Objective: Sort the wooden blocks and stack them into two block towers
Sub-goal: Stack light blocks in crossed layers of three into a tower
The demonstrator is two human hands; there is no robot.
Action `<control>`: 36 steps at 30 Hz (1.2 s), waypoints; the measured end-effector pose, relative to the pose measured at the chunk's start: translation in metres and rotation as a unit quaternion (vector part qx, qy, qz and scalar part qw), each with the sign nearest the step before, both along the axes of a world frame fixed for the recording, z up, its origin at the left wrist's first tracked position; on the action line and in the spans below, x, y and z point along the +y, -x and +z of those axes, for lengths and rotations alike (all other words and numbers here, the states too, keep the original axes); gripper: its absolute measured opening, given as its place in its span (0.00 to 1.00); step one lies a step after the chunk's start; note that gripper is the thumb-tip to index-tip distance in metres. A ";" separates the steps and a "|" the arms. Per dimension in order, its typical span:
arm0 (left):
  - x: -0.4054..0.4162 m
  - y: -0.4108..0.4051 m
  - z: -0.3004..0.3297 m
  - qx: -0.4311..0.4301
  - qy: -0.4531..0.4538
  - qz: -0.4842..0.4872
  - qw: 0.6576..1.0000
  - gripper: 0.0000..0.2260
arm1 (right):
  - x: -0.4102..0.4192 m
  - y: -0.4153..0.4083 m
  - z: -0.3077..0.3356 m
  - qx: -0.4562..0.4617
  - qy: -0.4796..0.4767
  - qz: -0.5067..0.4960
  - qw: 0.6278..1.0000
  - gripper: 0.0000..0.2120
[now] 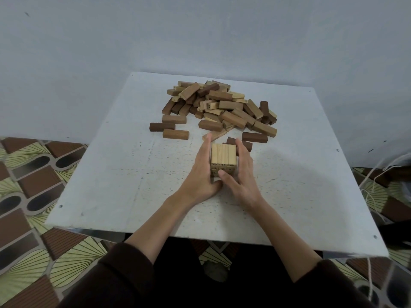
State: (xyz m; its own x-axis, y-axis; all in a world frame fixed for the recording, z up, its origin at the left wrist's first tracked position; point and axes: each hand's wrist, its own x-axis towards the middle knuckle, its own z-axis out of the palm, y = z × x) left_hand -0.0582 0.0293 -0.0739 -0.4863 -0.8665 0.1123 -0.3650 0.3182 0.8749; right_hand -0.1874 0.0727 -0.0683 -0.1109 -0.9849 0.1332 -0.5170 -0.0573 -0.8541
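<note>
Block tower (223,160): a short stack of pale wooden blocks, standing on the tabletop (111,174) a little nearer the person than the middle, between the two hands.
Left hand (203,172): lies flat against the tower's left side, fingers (208,141) straight and together, pointing away from the person; the thumb tucks under toward the tower's near foot.
Right hand (241,172): presses against the tower's right side, fingers straight and close together, reaching just past the far edge; the thumb (223,174) rests on the near face.
Grip: neither hand curls round the tower; both press it from the sides with straight fingers.
Forearms: bare, coming in from the near edge of the tabletop, with dark sleeves (124,274) pushed up toward the elbows.
Tower's look: top layer of three pale blocks side by side, their long sides running away from the person; the layer below lies crosswise; dark printed marks show on the near faces, too small to read.
Loose pile (220,105): a jumble of pale, mid-brown and dark brown blocks at the far side of the tabletop, well apart from the tower.
Stray blocks: a few brown ones (175,134) lie singly left of the pile; a dark one (254,137) lies just beyond the right hand.
Floor (29,174): patterned tiles in brown, black and yellow-green.
</note>
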 end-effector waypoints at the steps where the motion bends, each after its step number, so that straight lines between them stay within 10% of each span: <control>1: 0.000 0.000 0.000 -0.002 0.003 -0.001 1.000 0.46 | 0.000 0.000 -0.001 0.005 0.000 0.002 1.000 0.45; 36: -0.002 0.001 -0.004 -0.034 0.004 0.007 0.999 0.45 | -0.004 -0.001 -0.007 0.059 -0.003 0.017 0.998 0.47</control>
State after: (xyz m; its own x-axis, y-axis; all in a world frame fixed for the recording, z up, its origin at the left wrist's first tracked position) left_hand -0.0597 0.0270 -0.0774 -0.4810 -0.8724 0.0873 -0.4275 0.3202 0.8454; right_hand -0.1863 0.0684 -0.0748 -0.0609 -0.9886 0.1374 -0.6121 -0.0717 -0.7875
